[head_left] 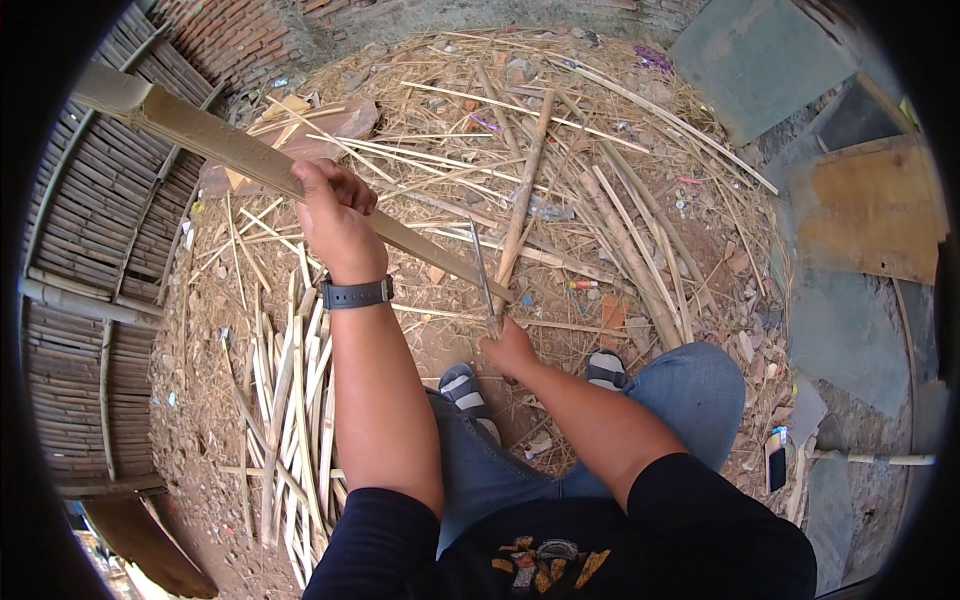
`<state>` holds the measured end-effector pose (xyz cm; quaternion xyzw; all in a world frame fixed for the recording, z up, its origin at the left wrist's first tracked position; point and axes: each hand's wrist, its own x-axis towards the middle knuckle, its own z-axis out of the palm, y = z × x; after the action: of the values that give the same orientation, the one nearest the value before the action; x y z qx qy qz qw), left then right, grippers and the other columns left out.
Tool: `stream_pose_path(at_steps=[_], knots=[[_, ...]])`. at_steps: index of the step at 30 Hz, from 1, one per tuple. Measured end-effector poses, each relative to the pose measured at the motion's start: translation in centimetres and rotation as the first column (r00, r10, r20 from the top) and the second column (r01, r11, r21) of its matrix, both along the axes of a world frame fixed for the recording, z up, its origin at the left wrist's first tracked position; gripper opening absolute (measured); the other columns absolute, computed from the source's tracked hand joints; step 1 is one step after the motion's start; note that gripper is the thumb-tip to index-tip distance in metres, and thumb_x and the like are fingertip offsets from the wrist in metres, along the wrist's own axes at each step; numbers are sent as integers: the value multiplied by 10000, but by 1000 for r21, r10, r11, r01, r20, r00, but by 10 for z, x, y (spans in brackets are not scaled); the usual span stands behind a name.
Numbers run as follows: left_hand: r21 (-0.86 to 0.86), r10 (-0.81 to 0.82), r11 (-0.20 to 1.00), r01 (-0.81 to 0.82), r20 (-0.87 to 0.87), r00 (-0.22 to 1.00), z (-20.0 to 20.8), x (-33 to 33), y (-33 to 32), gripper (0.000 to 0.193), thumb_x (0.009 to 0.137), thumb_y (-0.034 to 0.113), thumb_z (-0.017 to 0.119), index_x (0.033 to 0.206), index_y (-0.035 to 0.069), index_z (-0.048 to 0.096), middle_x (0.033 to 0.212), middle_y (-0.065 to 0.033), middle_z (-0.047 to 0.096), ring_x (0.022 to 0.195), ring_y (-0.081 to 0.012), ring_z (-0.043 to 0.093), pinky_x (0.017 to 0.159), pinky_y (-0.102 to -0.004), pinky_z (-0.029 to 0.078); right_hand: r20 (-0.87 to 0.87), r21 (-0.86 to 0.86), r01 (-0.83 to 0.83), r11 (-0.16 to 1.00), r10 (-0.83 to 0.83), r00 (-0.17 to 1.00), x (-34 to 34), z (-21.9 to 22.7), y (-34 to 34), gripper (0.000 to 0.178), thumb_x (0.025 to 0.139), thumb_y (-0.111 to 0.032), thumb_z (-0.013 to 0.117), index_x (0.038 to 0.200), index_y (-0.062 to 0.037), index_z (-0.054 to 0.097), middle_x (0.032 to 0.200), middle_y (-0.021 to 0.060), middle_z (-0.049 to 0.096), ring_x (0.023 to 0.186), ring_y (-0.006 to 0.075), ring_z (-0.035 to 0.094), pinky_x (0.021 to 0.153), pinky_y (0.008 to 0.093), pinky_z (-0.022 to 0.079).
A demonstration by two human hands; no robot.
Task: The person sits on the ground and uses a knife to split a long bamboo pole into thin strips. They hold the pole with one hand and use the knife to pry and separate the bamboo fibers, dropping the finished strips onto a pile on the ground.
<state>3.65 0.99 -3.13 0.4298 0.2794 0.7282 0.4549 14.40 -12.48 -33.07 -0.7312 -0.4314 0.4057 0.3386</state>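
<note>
My left hand, with a dark watch on its wrist, is closed around a long split bamboo piece. The piece slants from the upper left down toward the middle, and its narrow lower end lies near the knife. My right hand is wrapped round the handle of a long knife, whose narrow blade points away from me and passes close to the bamboo's lower end. Whether blade and bamboo touch, I cannot tell. Beyond them a round bamboo pole lies on the ground.
Many split bamboo strips are heaped left of my legs. More strips and poles are strewn ahead over dirt and shavings. A woven bamboo wall stands at left, grey sheets at right. A phone lies at the right.
</note>
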Motion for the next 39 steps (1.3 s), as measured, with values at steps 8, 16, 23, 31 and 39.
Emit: stream_pose_path(at_steps=[8,16,23,31,39], knots=[[-16,16,1000,-16,-22,1000,0,0,-1,479,994,568,445,839,114,463,618,16,319,541,-119,319,533,-276,288,-72,-34,-16,999,14,997,2,-7,0,525,766,-250,680,1186,31,538,955,250,660,843,369,648,761,446,515],[-36,-12,999,11,-35,999,3,1,-4,510,984,593,442,832,107,468,616,24,322,528,-113,302,520,-270,278,34,42,-6,999,5,999,1,-26,1,418,770,-216,697,1063,46,553,782,176,664,555,256,655,549,394,536],[-19,-59,998,58,-51,997,5,9,-8,509,995,579,428,832,99,474,614,29,322,526,-103,287,519,-260,270,-20,-49,13,999,-14,1000,2,-16,0,416,769,-230,692,1056,40,559,805,193,664,605,274,667,596,409,538],[-35,-49,998,48,-34,998,5,5,-6,494,995,566,443,833,101,481,614,24,326,524,-100,287,511,-261,268,7,-81,29,996,-28,1000,5,28,-5,473,741,-264,694,1100,24,584,1012,271,665,987,424,639,872,458,500],[9,-24,1000,24,-8,1000,-1,-3,-3,478,981,562,490,872,97,483,629,33,343,527,-85,311,504,-253,260,8,45,-46,998,46,999,-1,45,-1,508,758,-244,678,1187,4,569,1029,261,667,981,412,648,861,457,507]])
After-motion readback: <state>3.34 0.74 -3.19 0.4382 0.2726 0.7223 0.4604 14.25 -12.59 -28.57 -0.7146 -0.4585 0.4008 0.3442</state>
